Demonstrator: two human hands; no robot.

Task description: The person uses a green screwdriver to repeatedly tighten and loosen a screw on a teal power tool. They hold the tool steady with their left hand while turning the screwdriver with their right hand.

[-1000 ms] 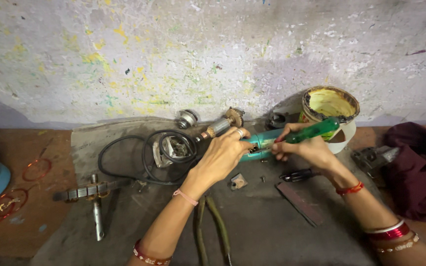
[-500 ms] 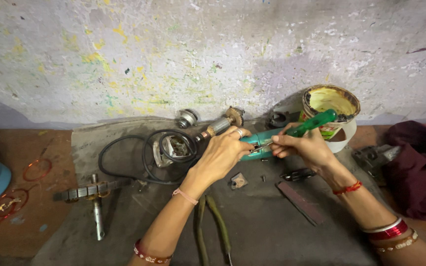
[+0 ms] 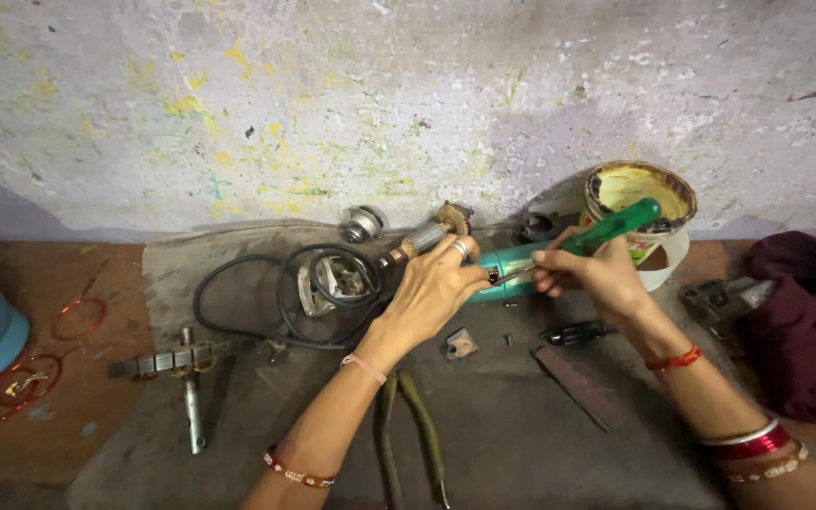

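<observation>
We count two hands (image 3: 427, 288) (image 3: 592, 274), one green-handled screwdriver (image 3: 606, 229), one teal tool body (image 3: 512, 264), one paint tin (image 3: 639, 194), two red bangles (image 3: 77, 318) (image 3: 13, 387), and one black cable (image 3: 238, 312).

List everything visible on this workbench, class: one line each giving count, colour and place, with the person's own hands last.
power tool body: 1, teal, centre, under the hands
armature: 1, copper and grey, left of the teal body
screwdriver: 1, green handle, tip at the teal body
paint tin: 1, yellow inside, by the wall
cable: 1, black, coiled left of centre
pliers: 1, green handles, front centre
cloth: 1, maroon, right edge
left hand: steadies the teal body
right hand: grips the screwdriver
</observation>
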